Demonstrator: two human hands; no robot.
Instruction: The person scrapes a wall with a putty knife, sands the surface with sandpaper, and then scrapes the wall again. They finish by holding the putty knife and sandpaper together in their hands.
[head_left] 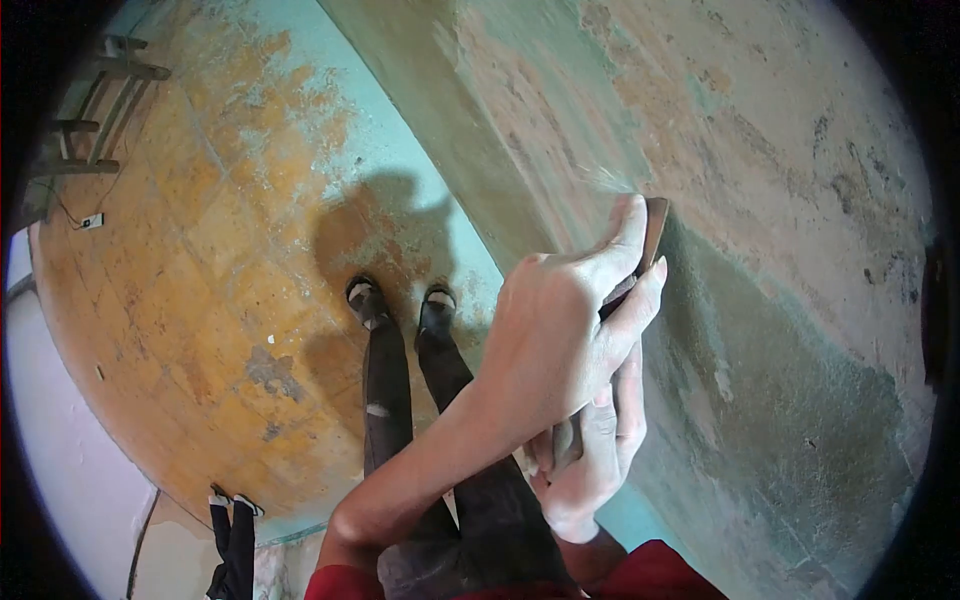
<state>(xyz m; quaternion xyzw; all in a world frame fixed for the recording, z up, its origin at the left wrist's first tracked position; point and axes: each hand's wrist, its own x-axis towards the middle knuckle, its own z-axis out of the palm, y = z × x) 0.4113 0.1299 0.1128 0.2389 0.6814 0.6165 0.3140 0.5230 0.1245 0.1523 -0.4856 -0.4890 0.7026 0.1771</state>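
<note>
My left hand (565, 310) is closed on a flat brown block (655, 230), its edge against the scraped wall (740, 120). A darker part of the block shows between the fingers. Pale dust (612, 182) sprays up from the wall beside the fingertips. Just below, my right hand (595, 450) has its fingers curled in close to the wall; a greyish surface shows within them, and I cannot tell what it is. Both hands look coated in fine dust. Around the block the wall is patchy, with bare pinkish, green and grey areas.
My sandalled feet (365, 295) stand on a worn orange floor (200, 300) with white powder along the wall's foot. A wooden frame (105, 105) stands at the far left, near a small white socket box (92, 221). Another person's legs (233, 545) show at lower left.
</note>
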